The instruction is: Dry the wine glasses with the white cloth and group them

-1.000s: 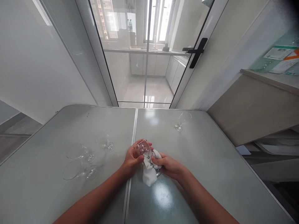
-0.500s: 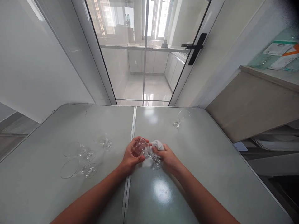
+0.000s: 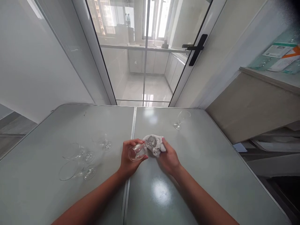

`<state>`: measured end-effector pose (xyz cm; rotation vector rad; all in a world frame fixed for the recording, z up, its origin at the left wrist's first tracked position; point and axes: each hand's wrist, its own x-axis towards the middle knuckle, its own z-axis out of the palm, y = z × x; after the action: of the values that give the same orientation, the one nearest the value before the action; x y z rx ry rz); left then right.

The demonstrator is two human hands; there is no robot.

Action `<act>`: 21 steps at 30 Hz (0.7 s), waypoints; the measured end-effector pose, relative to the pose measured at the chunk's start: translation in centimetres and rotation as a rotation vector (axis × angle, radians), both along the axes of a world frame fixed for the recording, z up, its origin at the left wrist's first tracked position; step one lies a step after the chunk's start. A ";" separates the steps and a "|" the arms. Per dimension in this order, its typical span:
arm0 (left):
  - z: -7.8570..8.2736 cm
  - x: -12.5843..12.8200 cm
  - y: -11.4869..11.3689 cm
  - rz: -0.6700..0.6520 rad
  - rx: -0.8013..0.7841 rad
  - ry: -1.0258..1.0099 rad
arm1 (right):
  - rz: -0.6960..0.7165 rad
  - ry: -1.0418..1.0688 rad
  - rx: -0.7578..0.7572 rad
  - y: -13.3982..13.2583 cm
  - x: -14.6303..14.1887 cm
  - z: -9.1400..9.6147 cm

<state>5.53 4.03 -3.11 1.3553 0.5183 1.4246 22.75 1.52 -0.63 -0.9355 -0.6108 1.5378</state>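
My left hand is closed around the bowl of a clear stemmed glass, whose rim tilts toward me and to the left. In my right hand is a white cloth, bunched around the foot of that glass. The fingers behind the cloth are mostly hidden. Both hands are above the middle of the table, just right of its seam.
On the grey-green table, several stemmed glasses stand at the left, among them a near glass and a farther glass. Another glass stands at the back right. Beyond the table's far edge is a glass door.
The glass has turned so its rim faces more toward me. The cloth has opened out and now wraps the foot, and my right hand has rolled palm up.
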 end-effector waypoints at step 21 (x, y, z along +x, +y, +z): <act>-1.5 -0.1 -0.3 -0.092 0.436 0.216 | -0.031 -0.447 0.071 -0.1 1.7 -0.5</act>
<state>5.47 3.73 -4.64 1.8711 0.2842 1.3706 24.45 1.44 -1.11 -1.2388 -0.9553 1.2739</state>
